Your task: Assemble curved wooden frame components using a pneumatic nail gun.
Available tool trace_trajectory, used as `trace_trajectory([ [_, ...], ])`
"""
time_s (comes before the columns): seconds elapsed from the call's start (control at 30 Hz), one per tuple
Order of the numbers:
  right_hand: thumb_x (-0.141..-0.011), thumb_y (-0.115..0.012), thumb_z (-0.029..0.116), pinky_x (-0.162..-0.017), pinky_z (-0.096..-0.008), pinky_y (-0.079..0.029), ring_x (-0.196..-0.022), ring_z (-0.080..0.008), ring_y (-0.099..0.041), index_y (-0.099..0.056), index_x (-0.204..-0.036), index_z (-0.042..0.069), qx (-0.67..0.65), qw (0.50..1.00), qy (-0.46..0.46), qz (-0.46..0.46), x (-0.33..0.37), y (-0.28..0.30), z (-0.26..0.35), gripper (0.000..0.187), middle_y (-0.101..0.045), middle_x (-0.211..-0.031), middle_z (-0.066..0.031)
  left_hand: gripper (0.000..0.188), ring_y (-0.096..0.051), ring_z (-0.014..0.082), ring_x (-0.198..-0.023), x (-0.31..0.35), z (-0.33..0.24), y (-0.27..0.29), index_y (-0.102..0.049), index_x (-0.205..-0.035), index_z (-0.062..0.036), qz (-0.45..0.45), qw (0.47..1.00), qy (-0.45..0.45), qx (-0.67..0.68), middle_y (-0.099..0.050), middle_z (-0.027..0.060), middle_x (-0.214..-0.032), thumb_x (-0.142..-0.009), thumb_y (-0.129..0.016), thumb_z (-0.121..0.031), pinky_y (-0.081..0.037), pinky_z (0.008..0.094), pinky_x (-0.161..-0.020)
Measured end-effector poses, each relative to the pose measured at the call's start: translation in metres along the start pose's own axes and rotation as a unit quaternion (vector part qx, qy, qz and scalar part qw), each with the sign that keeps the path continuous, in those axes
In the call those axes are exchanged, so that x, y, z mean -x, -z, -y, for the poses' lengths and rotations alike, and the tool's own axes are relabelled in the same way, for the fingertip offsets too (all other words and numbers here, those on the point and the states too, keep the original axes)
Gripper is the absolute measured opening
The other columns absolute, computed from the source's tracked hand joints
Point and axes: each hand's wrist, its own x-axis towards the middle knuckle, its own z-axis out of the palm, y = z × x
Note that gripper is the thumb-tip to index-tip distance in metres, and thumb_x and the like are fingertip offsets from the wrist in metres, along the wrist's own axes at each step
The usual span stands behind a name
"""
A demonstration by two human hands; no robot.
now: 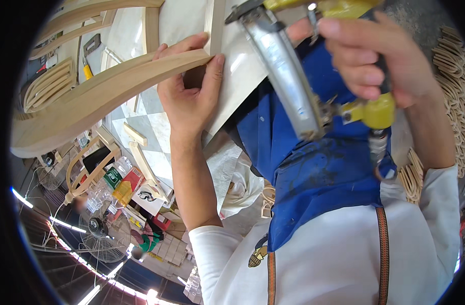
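Observation:
My left hand point(192, 96) grips the end of a broad curved wooden piece point(100, 99), thumb beneath and fingers over its top edge, pressing it against a pale flat panel point(242, 66). A narrow wooden strip point(215, 25) stands upright just above the fingers. My right hand point(375, 61) is closed around the handle of a yellow pneumatic nail gun point(377, 109). The gun's long silver magazine point(288, 76) slants across the panel toward the top of the view. The gun's nose is cut off at the upper edge. A blue apron point(319, 168) over a white shirt fills the lower right.
Stacks of bent wooden parts lie at the right rim point(456, 86) and far left point(49, 84). A wooden chair frame point(90, 168), coloured boxes point(123, 185) and a floor fan point(103, 229) stand at lower left. Pale checkered tiles point(151, 127) show below the curved piece.

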Motion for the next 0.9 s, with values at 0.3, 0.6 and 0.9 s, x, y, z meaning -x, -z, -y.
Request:
trace_trajectory([
  [0.3,-0.09,-0.076,0.023,-0.044,-0.0284,-0.045,-0.046,-0.0121,-0.053,-0.067,-0.118,0.001,0.661,0.743,0.095,-0.044,0.053,-0.007,0.113,0.037,-0.059,-0.062,-0.0037,0.034,-0.06,0.0266,-0.126,0.003,0.005,0.018,-0.059,-0.132,0.0047,0.002,0.987,0.08,0.142,-0.064,0.0182,-0.131,-0.099,-0.058,0.0,-0.046,0.0386,-0.107],
  [0.6,-0.083,-0.069,0.019,-0.051,-0.0298,-0.043,-0.06,-0.0142,-0.055,-0.068,-0.116,0.002,0.826,0.293,0.478,0.056,-0.01,0.046,0.065,0.037,-0.049,-0.068,0.002,0.05,-0.054,0.0312,-0.135,-0.048,-0.009,0.045,-0.045,-0.149,0.0069,0.074,0.892,0.239,0.376,-0.058,0.0236,-0.141,-0.108,-0.049,-0.021,-0.039,0.0439,-0.116],
  [0.9,-0.077,-0.071,0.017,-0.055,-0.0279,-0.044,-0.061,-0.0137,-0.053,-0.07,-0.111,0.001,0.783,0.332,0.523,0.046,-0.046,0.058,0.042,0.038,-0.05,-0.069,0.0023,0.054,-0.064,0.0144,-0.111,-0.096,-0.014,0.008,-0.054,-0.147,0.0003,0.112,0.918,0.265,0.272,-0.065,0.0136,-0.133,-0.095,-0.07,0.001,-0.051,0.03,-0.101],
])
